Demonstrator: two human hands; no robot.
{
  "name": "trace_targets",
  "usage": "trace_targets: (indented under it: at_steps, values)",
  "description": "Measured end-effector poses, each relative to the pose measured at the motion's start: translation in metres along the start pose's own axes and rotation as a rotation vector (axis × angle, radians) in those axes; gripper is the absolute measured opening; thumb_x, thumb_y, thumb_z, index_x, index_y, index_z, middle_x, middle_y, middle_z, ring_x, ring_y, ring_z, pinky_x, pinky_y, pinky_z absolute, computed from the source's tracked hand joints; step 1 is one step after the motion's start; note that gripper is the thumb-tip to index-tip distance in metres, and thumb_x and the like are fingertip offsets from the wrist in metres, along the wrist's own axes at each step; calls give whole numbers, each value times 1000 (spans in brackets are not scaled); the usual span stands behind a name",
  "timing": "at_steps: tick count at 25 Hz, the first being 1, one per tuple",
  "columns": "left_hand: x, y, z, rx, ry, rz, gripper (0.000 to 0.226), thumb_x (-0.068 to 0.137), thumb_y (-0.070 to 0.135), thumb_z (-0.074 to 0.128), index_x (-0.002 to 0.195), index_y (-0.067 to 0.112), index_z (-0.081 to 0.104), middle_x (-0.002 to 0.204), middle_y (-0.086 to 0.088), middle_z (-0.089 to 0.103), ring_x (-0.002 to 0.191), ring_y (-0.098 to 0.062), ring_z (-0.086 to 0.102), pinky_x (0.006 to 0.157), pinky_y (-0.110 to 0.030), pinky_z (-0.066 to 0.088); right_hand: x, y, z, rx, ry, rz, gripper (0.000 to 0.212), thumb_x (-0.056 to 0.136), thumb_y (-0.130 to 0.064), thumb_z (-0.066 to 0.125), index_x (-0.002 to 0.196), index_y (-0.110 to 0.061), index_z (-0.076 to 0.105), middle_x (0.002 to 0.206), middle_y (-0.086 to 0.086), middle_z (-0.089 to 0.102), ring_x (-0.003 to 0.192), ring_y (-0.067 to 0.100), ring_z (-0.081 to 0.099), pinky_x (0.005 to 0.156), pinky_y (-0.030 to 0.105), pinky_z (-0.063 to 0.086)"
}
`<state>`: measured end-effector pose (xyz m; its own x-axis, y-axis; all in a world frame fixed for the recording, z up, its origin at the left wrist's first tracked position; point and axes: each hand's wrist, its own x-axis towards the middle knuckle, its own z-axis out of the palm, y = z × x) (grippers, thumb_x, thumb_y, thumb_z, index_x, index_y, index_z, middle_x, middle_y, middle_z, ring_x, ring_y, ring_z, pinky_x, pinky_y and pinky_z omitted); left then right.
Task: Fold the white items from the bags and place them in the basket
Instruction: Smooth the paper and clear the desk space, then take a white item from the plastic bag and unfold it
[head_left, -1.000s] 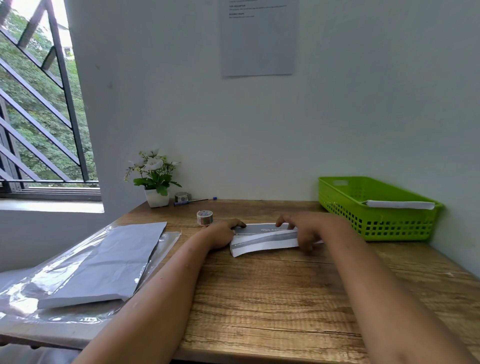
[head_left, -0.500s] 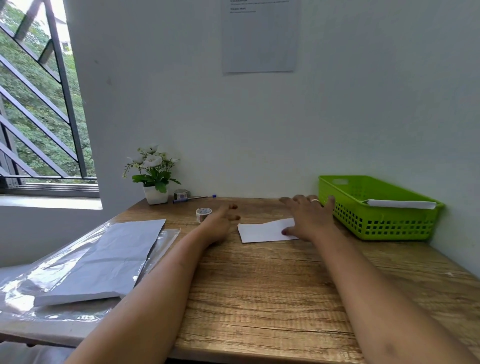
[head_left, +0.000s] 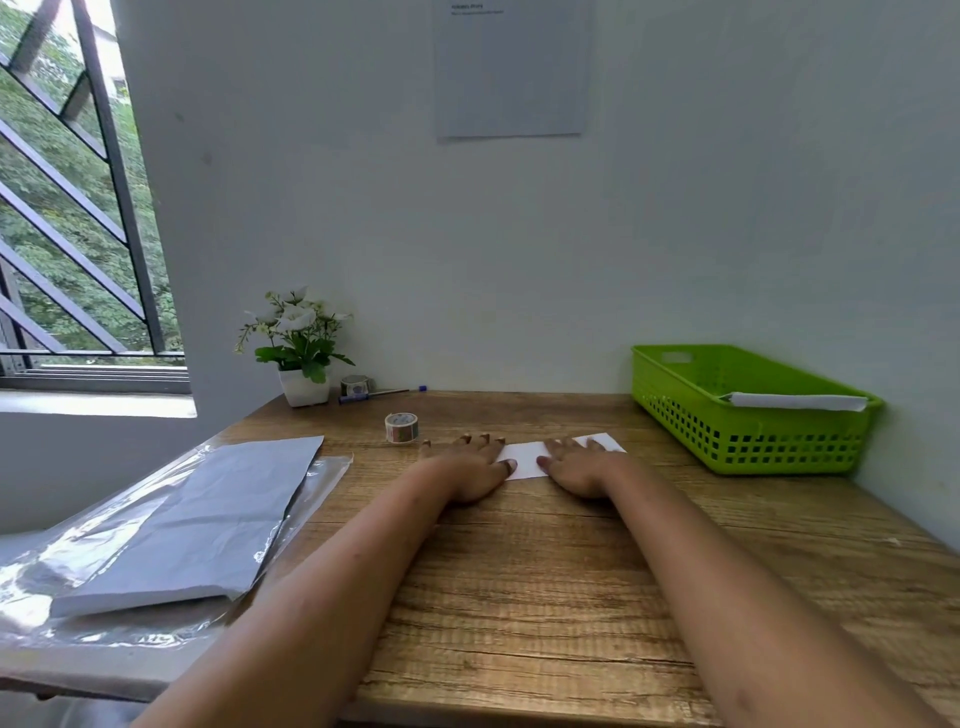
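A small folded white item (head_left: 530, 457) lies flat on the wooden table (head_left: 545, 582) near its far middle. My left hand (head_left: 470, 467) lies palm down on its left end, fingers spread. My right hand (head_left: 576, 465) presses flat on its right part, hiding most of that side. A green basket (head_left: 748, 441) stands at the far right and holds a folded white item (head_left: 797, 401) against its right rim. On the left, a stack of white sheets (head_left: 202, 519) rests on clear plastic bags (head_left: 57, 582).
A roll of tape (head_left: 401, 427) stands just left of my left hand. At the back left are a potted plant (head_left: 297, 348), a second tape roll (head_left: 355, 385) and a pen (head_left: 382, 394). The wall borders the table behind and right.
The item went from a printed, partly folded strip to a plain white rectangle lying flat. Both hands lifted off half a second ago and now press down flat on it.
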<state>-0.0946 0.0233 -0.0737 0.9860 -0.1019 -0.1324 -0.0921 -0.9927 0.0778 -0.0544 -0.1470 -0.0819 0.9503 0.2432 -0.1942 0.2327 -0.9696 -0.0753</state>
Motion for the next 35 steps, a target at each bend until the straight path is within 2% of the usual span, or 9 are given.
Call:
trace_targets:
  at_steps: [4,8,12,16,20,23,27,31,35]
  values:
    - [0,-8,1,38,-20,-52,78,88,72,13,151,28,2,160,1,0,148,-23,1,115,-60,4,4,27,-3,41,-18,122,61,100,-46,14,152,-18,-2,160,4,-9,148,28,-7,121,44,2]
    - [-8,-12,2,15,-15,-132,89,82,79,13,152,23,4,160,-1,0,148,-24,-1,115,-61,2,2,29,-1,28,9,179,63,98,-51,15,152,-23,0,161,-1,-7,148,27,-4,119,50,7]
    - [-32,-13,2,132,79,-241,69,96,59,13,152,20,6,160,-3,-5,146,-24,-13,107,-65,-16,-5,26,0,53,39,203,61,97,-51,14,152,-26,5,161,2,-3,149,26,-2,118,55,4]
    - [-77,-40,-10,332,162,-273,54,97,29,36,148,19,24,159,0,-13,143,-26,-23,97,-69,-25,-29,10,-6,-124,285,212,55,99,-47,18,149,-26,26,160,7,14,148,23,11,116,54,-1]
    - [-121,-123,-25,113,286,-536,44,95,33,43,139,26,44,159,-3,13,147,-29,4,109,-65,0,-54,-47,-24,0,496,-14,48,100,-41,29,139,-19,47,154,7,31,143,27,26,115,48,20]
    - [-128,-189,-20,-94,210,-744,63,84,52,51,135,16,46,145,-10,43,130,-34,41,107,-51,35,-79,-121,-20,257,398,-294,37,95,-33,45,125,-18,60,136,4,54,120,24,51,101,40,43]
    - [-103,-224,7,-255,122,-774,100,59,75,57,138,16,40,144,-7,45,127,-32,44,103,-47,38,-101,-219,1,235,223,-435,32,89,-35,56,119,-26,64,130,-3,59,125,21,48,106,47,25]
    - [-122,-194,-4,-291,282,-787,84,68,56,71,139,24,38,144,-3,44,130,-29,41,104,-44,38,-96,-262,17,355,136,-331,43,85,-35,60,125,-20,57,133,4,54,125,26,46,96,39,33]
    - [-127,-189,-14,-530,474,-711,50,75,23,76,122,18,59,126,-8,60,111,-28,57,97,-36,46,-97,-244,11,877,59,-281,49,82,-11,69,128,-12,54,134,9,53,120,24,52,97,33,46]
